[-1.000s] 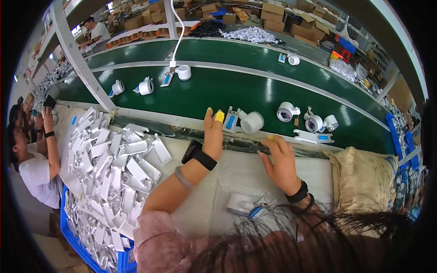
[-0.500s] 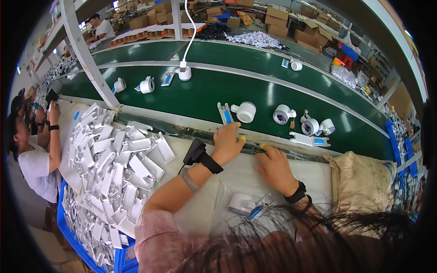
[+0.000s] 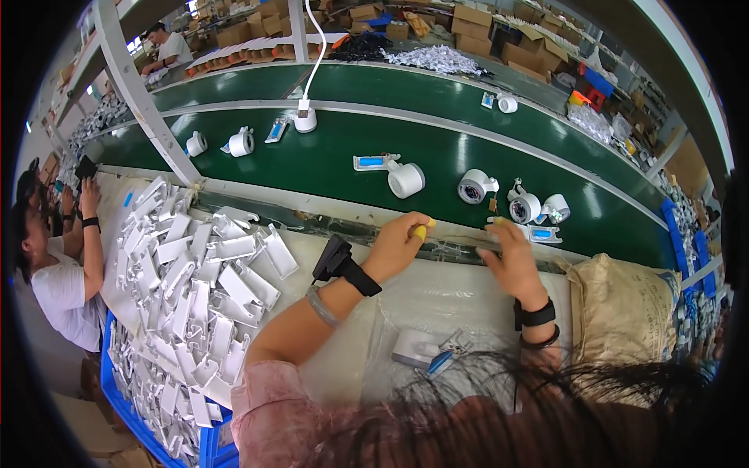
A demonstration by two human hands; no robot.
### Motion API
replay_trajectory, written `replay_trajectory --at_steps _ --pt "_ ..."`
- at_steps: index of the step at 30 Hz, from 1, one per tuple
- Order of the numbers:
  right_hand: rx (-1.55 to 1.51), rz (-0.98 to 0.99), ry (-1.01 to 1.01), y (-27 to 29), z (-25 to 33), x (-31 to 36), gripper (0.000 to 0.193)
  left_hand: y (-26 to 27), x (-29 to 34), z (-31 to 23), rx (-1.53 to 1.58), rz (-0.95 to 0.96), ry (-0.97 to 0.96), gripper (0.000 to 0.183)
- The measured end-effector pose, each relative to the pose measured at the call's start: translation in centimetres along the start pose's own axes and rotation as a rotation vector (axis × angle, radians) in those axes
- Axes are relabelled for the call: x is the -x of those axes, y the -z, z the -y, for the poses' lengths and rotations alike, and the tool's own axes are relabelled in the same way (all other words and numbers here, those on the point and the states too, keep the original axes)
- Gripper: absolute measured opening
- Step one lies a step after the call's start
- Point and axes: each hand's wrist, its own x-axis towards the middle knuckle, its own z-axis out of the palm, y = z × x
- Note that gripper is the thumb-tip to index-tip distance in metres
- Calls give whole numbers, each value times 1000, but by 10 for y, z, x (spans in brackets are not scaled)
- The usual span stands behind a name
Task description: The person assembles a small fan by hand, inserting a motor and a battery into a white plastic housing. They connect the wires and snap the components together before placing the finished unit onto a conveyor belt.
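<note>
My left hand (image 3: 398,246) is curled at the far edge of the tabletop (image 3: 437,300), its yellow-capped finger on a long thin clear strip (image 3: 456,247). The strip lies left to right along that edge, just near the green belt (image 3: 343,160). My right hand (image 3: 511,261) is on the strip too, fingers bent down on it. I cannot tell if either hand pinches it. Both arms reach far, wrists low. A small white part (image 3: 413,349) sits near me, between my arms.
</note>
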Motion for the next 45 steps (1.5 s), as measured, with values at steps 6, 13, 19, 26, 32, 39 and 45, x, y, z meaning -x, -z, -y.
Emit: replay_trajectory --at_steps 6,13,19,26,32,39,45 --pt "10 -65 -185 -8 -76 16 49 -2 2 -6 22 117 65 22" --pt "150 92 -224 -6 -59 13 56 -1 4 0 4 119 61 21" --pt "58 108 -294 1 -47 8 57 -4 5 1 9 102 31 21" --pt "79 37 -136 -11 -61 14 49 -7 3 10 -33 65 -31 18" --pt "238 89 -104 -9 -50 -20 31 -9 3 17 -95 23 -67 18" --pt "488 -7 -48 -28 -49 -33 12 -9 -2 17 -126 79 -36 20" --pt "-830 8 -352 -45 27 -26 17 -10 -3 -6 330 35 206 29"
